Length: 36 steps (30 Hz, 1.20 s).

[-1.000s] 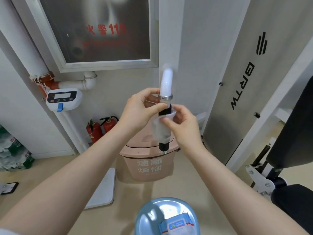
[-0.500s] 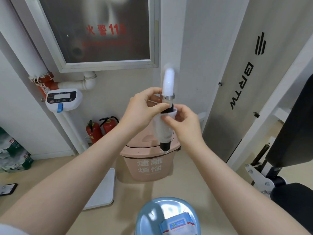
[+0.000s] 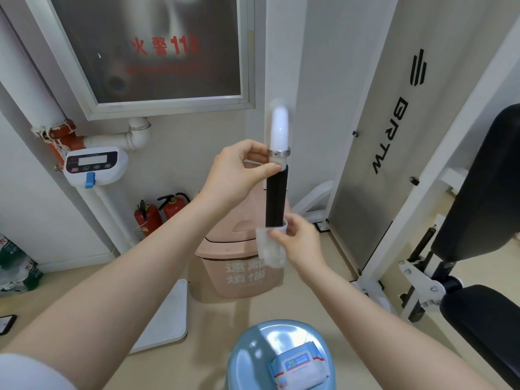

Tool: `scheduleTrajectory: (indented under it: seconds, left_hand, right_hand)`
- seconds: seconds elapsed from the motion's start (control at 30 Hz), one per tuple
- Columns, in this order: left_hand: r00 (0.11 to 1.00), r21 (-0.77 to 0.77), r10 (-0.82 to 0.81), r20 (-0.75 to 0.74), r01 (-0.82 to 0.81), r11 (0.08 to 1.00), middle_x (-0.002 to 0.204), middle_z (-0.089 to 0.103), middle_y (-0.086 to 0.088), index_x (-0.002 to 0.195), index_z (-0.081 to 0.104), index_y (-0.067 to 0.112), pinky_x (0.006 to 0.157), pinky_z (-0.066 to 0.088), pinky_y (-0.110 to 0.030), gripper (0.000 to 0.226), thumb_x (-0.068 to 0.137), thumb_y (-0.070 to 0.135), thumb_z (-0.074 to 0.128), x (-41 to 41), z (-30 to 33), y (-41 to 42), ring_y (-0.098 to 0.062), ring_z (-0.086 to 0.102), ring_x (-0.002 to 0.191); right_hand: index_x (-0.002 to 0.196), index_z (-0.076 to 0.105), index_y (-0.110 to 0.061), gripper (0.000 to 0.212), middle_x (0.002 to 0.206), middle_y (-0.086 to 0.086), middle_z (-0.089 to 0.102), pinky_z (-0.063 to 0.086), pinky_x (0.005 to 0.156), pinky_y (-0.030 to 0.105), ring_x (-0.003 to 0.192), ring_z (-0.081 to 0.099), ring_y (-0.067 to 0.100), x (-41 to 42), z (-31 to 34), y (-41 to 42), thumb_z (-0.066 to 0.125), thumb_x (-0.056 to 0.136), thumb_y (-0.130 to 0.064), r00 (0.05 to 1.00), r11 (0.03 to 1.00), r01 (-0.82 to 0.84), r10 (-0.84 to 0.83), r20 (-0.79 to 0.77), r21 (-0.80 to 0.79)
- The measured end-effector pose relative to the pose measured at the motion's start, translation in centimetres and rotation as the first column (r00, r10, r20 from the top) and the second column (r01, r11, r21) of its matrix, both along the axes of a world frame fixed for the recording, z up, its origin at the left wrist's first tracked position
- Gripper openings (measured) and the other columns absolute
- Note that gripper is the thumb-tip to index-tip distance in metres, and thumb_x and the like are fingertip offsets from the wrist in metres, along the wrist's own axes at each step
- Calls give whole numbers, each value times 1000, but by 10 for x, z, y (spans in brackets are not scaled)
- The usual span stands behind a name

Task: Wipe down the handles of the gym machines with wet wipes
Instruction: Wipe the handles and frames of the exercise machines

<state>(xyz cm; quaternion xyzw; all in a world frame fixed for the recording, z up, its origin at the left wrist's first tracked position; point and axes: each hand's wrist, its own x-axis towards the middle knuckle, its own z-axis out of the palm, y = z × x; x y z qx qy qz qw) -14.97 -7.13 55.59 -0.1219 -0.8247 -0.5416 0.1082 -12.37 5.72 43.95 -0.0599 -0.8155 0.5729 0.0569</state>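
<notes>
A machine handle hangs upright before me: a white tube, a metal collar, then a black grip [image 3: 276, 199]. My left hand [image 3: 239, 171] pinches the top of the grip just under the collar. My right hand [image 3: 298, 240] holds a white wet wipe [image 3: 271, 244] wrapped around the grip's lower end, which the wipe hides. A pack of wet wipes [image 3: 299, 367] lies on a blue stool [image 3: 253, 350] below.
A pink bin [image 3: 239, 268] stands on the floor behind the handle. Two red fire extinguishers [image 3: 160, 213] stand by the wall, near a white scale [image 3: 166, 319]. The machine's white frame [image 3: 394, 249] and black pads [image 3: 484, 192] fill the right side.
My right hand has slid the wipe down from the top of the black grip to its lower end, baring the grip. My left hand stays near the collar.
</notes>
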Motion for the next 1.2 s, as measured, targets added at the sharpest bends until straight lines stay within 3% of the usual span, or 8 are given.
scheduleTrajectory:
  seconds: [0.1, 0.33, 0.47, 0.6, 0.7, 0.8, 1.03, 1.2]
  left_hand:
    - [1000, 8, 8, 1, -8, 1000, 86, 66, 12, 95, 66, 19, 77, 48, -16, 21, 77, 22, 74, 1, -2, -2, -2, 63, 77]
    - [1000, 65, 5, -16, -3, 998, 86, 67, 10, 96, 65, 17, 76, 48, -11, 19, 79, 15, 72, -2, -6, -9, 4, 62, 77]
    - [1000, 66, 11, -16, -10, 998, 85, 68, 10, 95, 66, 17, 73, 47, -7, 18, 79, 14, 72, -1, -6, -9, 6, 61, 75]
    - [999, 6, 33, -29, -33, 999, 85, 67, 9, 97, 66, 15, 70, 45, -5, 19, 79, 15, 72, 0, -3, -4, 10, 59, 70]
    - [998, -15, 43, -37, -44, 999, 86, 68, 8, 96, 66, 16, 72, 48, -8, 18, 79, 15, 72, 0, -2, 2, 7, 61, 71]
    - [998, 0, 55, -40, -55, 998, 86, 68, 8, 96, 66, 18, 72, 48, -8, 18, 79, 15, 72, 2, -3, 8, 5, 62, 74]
    - [995, 7, 93, -42, -93, 996, 89, 68, 10, 98, 66, 19, 76, 48, -9, 18, 80, 17, 71, 5, -6, 15, 2, 63, 80]
    - [993, 31, 113, -38, -111, 993, 87, 67, 13, 95, 64, 22, 77, 48, -9, 17, 81, 15, 70, 7, -7, 16, 3, 64, 77]
  right_hand:
    - [120, 59, -10, 43, 107, -4, 62, 46, 88, 26, 102, 57, 14, -1, -13, 0, 71, 79, -14, 991, 1000, -8, 8, 137, 2]
    - [100, 68, -15, 19, 86, -6, 67, 50, 74, 19, 82, 62, 6, -12, 53, 16, 63, 84, -5, 987, 987, -91, 72, -143, -132]
    - [82, 64, -18, 13, 78, -5, 63, 40, 61, 7, 74, 55, 10, -39, 75, 19, 59, 83, -5, 958, 977, 149, -104, -268, 153]
    - [93, 61, -11, 10, 96, 9, 63, 43, 66, 27, 84, 56, 25, -68, 84, 17, 55, 85, -10, 959, 894, 283, -265, -99, 348]
    - [81, 58, -12, 5, 82, 10, 61, 52, 68, 33, 77, 58, 24, -68, 98, 9, 59, 86, -12, 998, 998, 30, -27, 56, -60]
    - [95, 65, -5, 16, 89, 12, 67, 55, 73, 26, 83, 64, 23, -55, 107, 16, 50, 93, -11, 957, 858, -242, 289, 36, -454]
    - [91, 55, -15, 17, 105, 13, 62, 50, 91, 36, 102, 60, 28, -46, 50, 51, 41, 99, -19, 965, 958, -239, 253, 76, -157]
    - [107, 65, -8, 23, 108, 16, 67, 50, 93, 33, 101, 62, 21, -44, 75, 50, 44, 97, -15, 909, 866, -407, 354, -220, -289]
